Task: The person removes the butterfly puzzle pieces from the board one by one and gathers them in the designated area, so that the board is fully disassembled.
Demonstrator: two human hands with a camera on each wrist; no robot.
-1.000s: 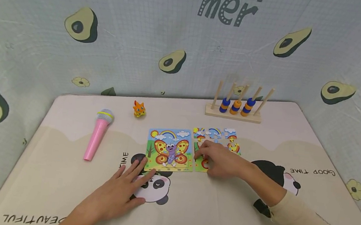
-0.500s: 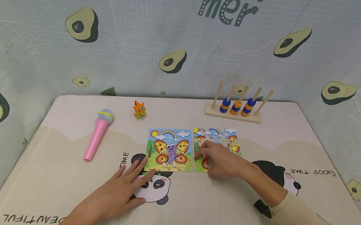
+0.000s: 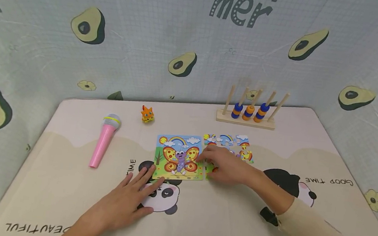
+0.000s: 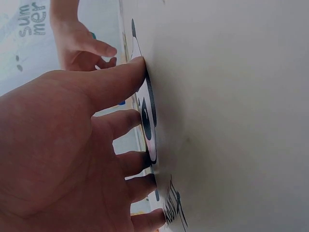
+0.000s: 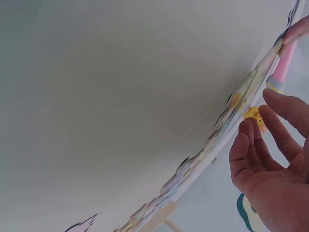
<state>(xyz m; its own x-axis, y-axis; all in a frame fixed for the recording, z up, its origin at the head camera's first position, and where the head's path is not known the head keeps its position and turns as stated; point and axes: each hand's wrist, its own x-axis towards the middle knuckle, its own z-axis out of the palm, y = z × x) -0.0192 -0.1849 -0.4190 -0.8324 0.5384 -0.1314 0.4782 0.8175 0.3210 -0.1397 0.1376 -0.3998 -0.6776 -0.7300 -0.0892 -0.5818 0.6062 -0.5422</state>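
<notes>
A square butterfly picture board lies flat mid-table. My left hand is spread on the cloth, with straight fingertips at the board's lower left corner. In the left wrist view the fingers of that hand point down to the cloth. Over the right edge of the board reaches my right hand, which covers part of the jigsaw pieces laid out beside it. The right wrist view shows its thumb and loosely bent fingers apart, with nothing between them.
A pink toy microphone lies at the left. Behind the board sits a small orange figurine. A wooden bead rack with blue and orange beads stands at the back right, near the avocado-print curtain.
My right hand has moved slightly left, so its fingertips now overlap the butterfly board's right edge. The left hand stays in place. The head view has shifted a little.
</notes>
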